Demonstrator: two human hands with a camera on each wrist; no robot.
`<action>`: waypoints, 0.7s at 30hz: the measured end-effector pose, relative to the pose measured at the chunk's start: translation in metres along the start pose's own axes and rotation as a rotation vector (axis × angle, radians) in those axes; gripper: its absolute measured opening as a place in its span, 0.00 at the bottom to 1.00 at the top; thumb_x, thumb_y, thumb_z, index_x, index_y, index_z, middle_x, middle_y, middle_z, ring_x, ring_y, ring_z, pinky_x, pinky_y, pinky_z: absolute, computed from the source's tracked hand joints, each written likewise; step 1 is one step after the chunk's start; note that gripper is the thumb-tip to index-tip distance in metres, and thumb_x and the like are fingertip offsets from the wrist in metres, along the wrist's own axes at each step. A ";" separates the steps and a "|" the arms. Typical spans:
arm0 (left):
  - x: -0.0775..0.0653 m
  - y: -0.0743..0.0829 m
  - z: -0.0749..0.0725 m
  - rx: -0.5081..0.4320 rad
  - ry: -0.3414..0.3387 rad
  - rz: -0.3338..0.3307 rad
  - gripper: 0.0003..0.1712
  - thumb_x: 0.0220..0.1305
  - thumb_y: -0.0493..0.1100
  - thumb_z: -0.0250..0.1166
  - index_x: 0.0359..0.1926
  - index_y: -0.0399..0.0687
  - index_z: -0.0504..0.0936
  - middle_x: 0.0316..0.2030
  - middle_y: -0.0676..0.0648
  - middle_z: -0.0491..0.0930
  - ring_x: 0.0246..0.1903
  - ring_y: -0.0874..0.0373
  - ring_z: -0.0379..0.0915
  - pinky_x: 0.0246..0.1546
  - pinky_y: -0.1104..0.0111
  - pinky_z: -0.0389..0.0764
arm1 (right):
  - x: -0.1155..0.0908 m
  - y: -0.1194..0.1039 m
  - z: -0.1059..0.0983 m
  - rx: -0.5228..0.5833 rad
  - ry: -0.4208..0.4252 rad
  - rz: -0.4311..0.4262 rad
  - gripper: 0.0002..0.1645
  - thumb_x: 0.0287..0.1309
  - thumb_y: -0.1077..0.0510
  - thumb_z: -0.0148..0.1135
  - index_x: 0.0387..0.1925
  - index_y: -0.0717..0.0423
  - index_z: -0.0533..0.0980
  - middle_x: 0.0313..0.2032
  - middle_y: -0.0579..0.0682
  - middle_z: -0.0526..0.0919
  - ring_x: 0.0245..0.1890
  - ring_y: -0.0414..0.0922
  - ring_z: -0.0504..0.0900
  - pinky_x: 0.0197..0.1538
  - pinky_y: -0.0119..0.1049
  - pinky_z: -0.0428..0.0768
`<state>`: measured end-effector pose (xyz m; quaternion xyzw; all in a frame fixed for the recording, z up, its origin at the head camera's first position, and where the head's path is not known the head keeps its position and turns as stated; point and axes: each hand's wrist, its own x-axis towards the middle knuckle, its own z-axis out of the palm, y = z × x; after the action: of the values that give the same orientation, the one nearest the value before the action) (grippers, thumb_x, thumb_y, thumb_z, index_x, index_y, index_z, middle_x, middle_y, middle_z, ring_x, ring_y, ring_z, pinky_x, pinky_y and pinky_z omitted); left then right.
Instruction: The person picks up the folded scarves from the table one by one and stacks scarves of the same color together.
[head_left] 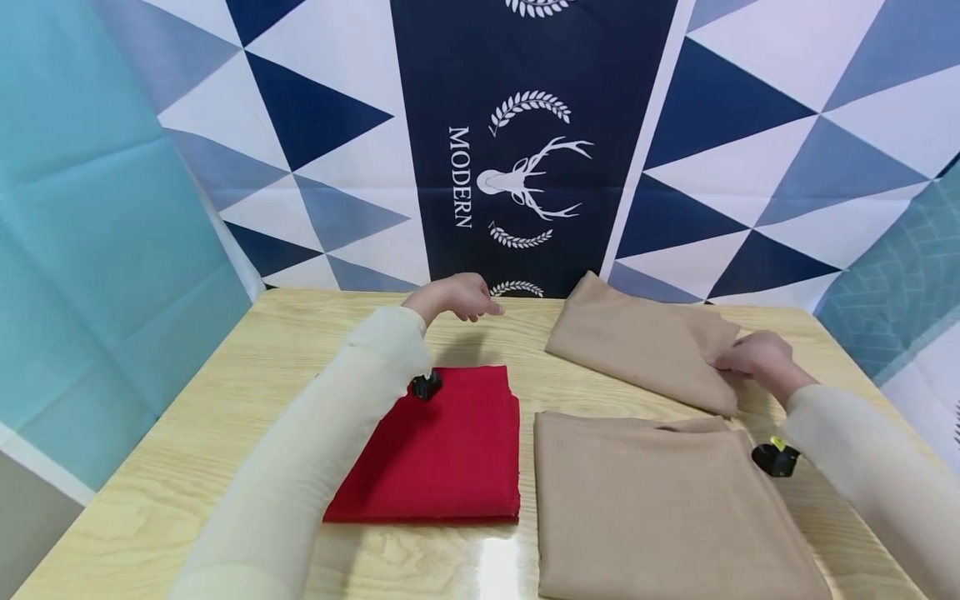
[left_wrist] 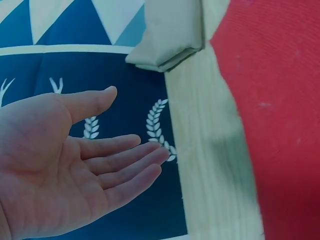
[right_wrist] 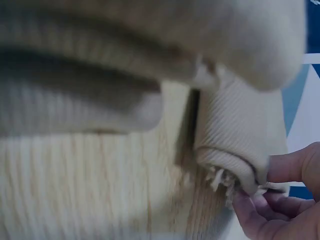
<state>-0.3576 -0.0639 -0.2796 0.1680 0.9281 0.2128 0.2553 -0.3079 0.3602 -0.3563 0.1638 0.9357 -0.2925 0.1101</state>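
Note:
At the far edge of the table my left hand point(head_left: 459, 297) hovers above the wood behind a folded red cloth point(head_left: 465, 450). In the left wrist view its palm shows, fingers loosely extended and holding nothing. With thumb and fingers my right hand point(head_left: 757, 357) pinches the right end of a folded beige cloth point(head_left: 637, 333) lying at the back right. The right wrist view shows a frayed, fringed corner point(right_wrist: 225, 182) of that cloth beside the thumb. In front of it lies a larger folded beige cloth point(head_left: 667, 508), right of the red one.
All the cloths lie on a light wood table point(head_left: 300, 342). A patterned fabric backdrop point(head_left: 540, 167) with a deer head hangs behind the table, and a teal sheet point(head_left: 82, 225) hangs on the left. Black wrist cameras point(head_left: 776, 458) sit under both sleeves.

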 end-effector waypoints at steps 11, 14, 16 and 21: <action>0.015 0.000 0.017 0.022 -0.132 -0.030 0.29 0.69 0.51 0.55 0.61 0.34 0.72 0.65 0.39 0.70 0.60 0.47 0.74 0.59 0.64 0.78 | 0.008 -0.015 0.013 -0.314 0.087 -0.426 0.28 0.53 0.54 0.65 0.14 0.51 0.55 0.12 0.43 0.56 0.17 0.41 0.57 0.26 0.33 0.57; 0.019 0.002 0.020 -0.009 -0.131 -0.021 0.27 0.69 0.50 0.55 0.59 0.33 0.73 0.62 0.37 0.72 0.54 0.51 0.77 0.57 0.66 0.79 | 0.011 -0.017 0.015 -0.334 0.085 -0.468 0.25 0.52 0.56 0.65 0.14 0.53 0.58 0.13 0.44 0.59 0.17 0.42 0.60 0.27 0.33 0.58; 0.023 0.004 0.023 -0.048 -0.135 -0.022 0.26 0.69 0.49 0.55 0.58 0.32 0.73 0.60 0.36 0.73 0.47 0.55 0.77 0.56 0.66 0.79 | 0.013 -0.017 0.016 -0.331 0.083 -0.489 0.23 0.50 0.57 0.66 0.15 0.54 0.60 0.13 0.44 0.60 0.18 0.42 0.61 0.27 0.33 0.58; 0.030 0.008 0.030 -0.196 -0.158 -0.051 0.27 0.70 0.47 0.55 0.61 0.31 0.68 0.58 0.35 0.72 0.45 0.55 0.76 0.59 0.64 0.78 | 0.016 -0.017 0.019 -0.290 0.050 -0.487 0.25 0.50 0.57 0.67 0.16 0.52 0.58 0.14 0.42 0.56 0.19 0.41 0.56 0.27 0.34 0.56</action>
<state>-0.3639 -0.0348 -0.3112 0.1349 0.8837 0.2820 0.3483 -0.3268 0.3398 -0.3676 -0.0762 0.9820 -0.1693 0.0358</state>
